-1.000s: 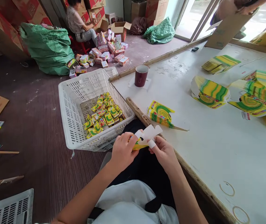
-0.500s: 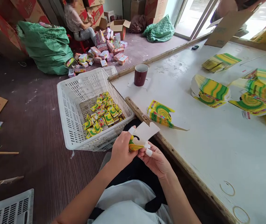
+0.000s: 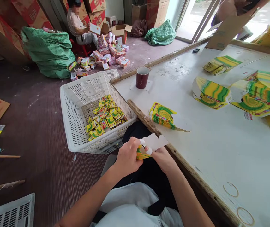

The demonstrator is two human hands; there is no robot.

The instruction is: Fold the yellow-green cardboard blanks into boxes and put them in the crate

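Above my lap, both hands hold one small yellow-green cardboard box (image 3: pixel 154 142), its white inner flap spread toward the table. My left hand (image 3: pixel 128 157) is wrapped round the printed body from the left. From the right, my right hand (image 3: pixel 161 157) grips it with the thumb pressed near the flap's fold; its other fingers are mostly hidden. White tape covers the thumbs. Left of my hands, a white plastic basket (image 3: pixel 66 123) contains many small yellow-green boxes (image 3: pixel 111 120). On the table, a stack of flat printed cartons (image 3: pixel 161 114) lies just beyond my hands.
The white table (image 3: pixel 210 164) has a raised wooden edge (image 3: pixel 187 171). On it stand a maroon cup (image 3: pixel 142 78) and more carton stacks (image 3: pixel 214 92). A seated person (image 3: pixel 80 26) works behind a heap of pink boxes (image 3: pixel 106 58). A green sack (image 3: pixel 48 52) stands on the floor.
My right thumb has moved up onto the box by the flap, and both hands have shifted slightly right and down. The seated person now holds up a pale, flat-looking item.
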